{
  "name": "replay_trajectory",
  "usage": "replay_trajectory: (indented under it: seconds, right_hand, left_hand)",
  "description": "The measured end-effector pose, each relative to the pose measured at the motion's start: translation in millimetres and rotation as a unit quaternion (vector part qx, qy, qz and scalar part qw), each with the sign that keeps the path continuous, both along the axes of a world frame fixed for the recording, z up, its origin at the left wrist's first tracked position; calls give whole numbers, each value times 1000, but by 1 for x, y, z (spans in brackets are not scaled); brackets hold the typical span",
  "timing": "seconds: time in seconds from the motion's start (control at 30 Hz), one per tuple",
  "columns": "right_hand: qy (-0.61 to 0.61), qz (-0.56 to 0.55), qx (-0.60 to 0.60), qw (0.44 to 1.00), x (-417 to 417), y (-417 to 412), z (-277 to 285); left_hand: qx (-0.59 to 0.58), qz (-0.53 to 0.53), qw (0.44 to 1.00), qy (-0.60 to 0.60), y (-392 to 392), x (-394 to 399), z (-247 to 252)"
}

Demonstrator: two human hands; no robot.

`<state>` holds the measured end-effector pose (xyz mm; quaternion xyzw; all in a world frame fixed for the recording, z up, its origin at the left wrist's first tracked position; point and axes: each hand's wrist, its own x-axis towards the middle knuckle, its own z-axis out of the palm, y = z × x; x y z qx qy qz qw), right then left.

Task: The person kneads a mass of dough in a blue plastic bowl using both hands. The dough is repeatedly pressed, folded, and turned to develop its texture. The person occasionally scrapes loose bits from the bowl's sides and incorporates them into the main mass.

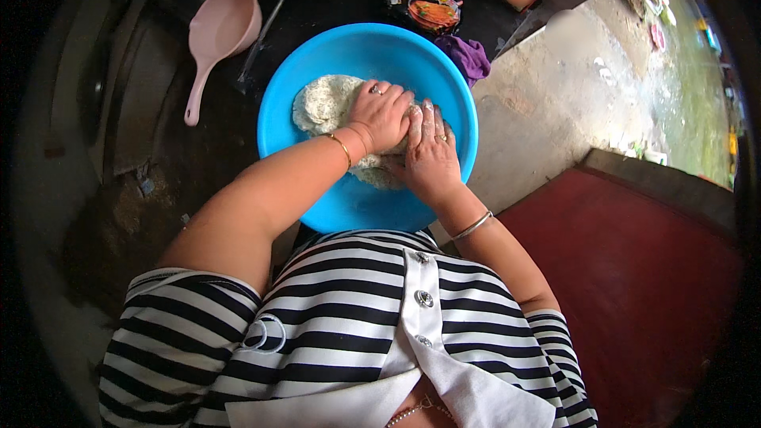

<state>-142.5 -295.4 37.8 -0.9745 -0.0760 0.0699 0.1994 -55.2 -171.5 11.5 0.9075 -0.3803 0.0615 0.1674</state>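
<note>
Inside a blue plastic basin [368, 211] sits a lumpy, pale mass of dough [324, 104], rough on its surface. Its left part is bare, while both hands cover much of the right. My left hand [380, 116] bends its fingers over the dough near the middle of the basin and wears a ring. Against the dough's right side lies my right hand [433, 148], fingers straight and slightly apart, dusted with pale flour or dough. The two hands touch or nearly touch. What lies under the palms is hidden.
A pink plastic dipper [223, 27] lies left of the basin on a dark surface. Behind the basin is a printed food packet [431, 6]; a purple cloth [467, 58] lies by its right rim. A dark red surface [624, 273] stands to the right, near a concrete floor [529, 107].
</note>
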Motion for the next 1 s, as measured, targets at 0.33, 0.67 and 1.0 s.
replay_trajectory:
  seconds: [0.33,0.67,1.0]
  right_hand:
    - [-16,-53,58,997,0,5,9]
    - [-157,19,15,987,-6,7,14]
    - [-197,68,30,978,-24,31,21]
  left_hand:
    - [128,-30,985,114,-21,50,-26]
    - [-308,-15,780,544,11,52,12]
    - [-406,64,678,609,41,-15,30]
